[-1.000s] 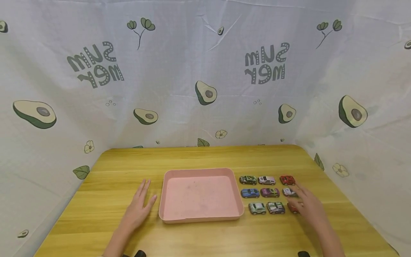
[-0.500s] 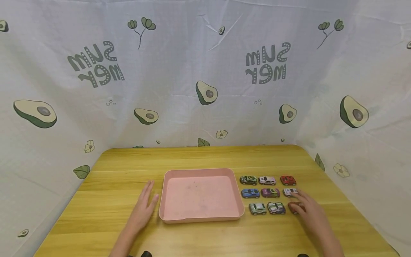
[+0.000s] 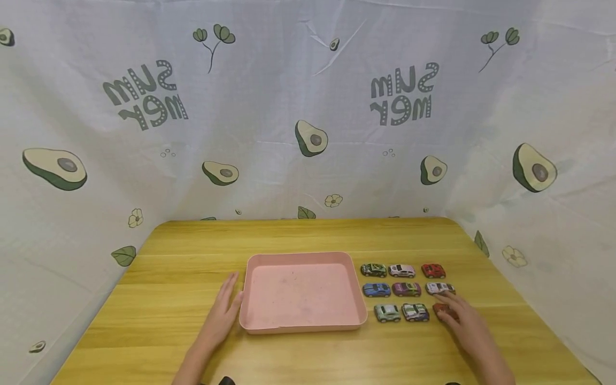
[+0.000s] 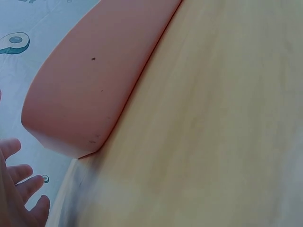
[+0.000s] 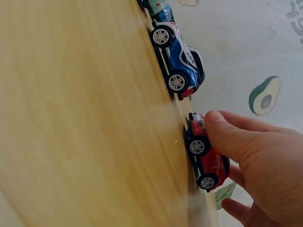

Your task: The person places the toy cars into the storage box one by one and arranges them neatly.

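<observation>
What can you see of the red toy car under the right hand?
The red toy car is small and glossy, with black tyres, silver hubs and some white near its front. It stands on its wheels on the wooden table, at the right end of the nearest row, beside a blue-and-white car. The right hand covers most of it in the head view; in the wrist view its thumb lies on the roof, fingers curling round the far side.

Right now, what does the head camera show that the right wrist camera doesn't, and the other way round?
Only the head view shows the pink tray, the left hand flat beside it, and the whole grid of toy cars on the wooden table. Only the right wrist view shows the thumb lying on the red toy car, and a blue and white car's wheels. Both share the right hand at that red car.
</observation>
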Motion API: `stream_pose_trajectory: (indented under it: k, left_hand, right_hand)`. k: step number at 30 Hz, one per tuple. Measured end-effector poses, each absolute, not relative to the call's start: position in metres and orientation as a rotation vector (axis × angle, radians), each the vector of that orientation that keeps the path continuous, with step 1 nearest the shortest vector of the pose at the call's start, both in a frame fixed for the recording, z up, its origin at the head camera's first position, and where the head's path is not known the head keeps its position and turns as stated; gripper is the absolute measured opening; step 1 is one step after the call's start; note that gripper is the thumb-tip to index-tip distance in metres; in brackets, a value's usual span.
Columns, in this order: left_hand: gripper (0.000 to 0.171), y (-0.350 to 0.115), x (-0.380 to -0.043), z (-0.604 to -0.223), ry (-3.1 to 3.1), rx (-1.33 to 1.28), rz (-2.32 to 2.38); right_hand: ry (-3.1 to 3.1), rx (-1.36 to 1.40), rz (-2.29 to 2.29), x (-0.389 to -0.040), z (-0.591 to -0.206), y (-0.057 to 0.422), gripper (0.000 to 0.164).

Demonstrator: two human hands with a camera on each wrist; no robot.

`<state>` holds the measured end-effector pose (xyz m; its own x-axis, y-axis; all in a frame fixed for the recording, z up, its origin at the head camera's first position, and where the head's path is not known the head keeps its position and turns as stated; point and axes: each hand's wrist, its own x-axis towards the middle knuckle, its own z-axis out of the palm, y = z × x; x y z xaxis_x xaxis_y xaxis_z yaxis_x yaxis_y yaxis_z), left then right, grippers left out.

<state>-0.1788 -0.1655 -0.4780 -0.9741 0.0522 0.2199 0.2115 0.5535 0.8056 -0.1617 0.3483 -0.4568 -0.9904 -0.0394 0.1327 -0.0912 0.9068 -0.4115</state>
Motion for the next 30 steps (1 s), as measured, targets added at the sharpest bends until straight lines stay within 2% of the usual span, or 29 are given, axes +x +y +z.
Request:
stream_pose_trajectory:
  k: [15,30]
  left_hand:
    - [0.052,-0.159,-0.182,-0.482,-2.556,-0.254,-1.624]
    - [0.050,-0.160,-0.178,-0.485,-2.571,-0.253,-1.759]
  right_hand:
    - [-2.872,0.077,0.860,-0.162,-0.467,0.351,0.039]
    - [-2.844,0.097,0.822,-0.160,-0.469,0.356,0.034]
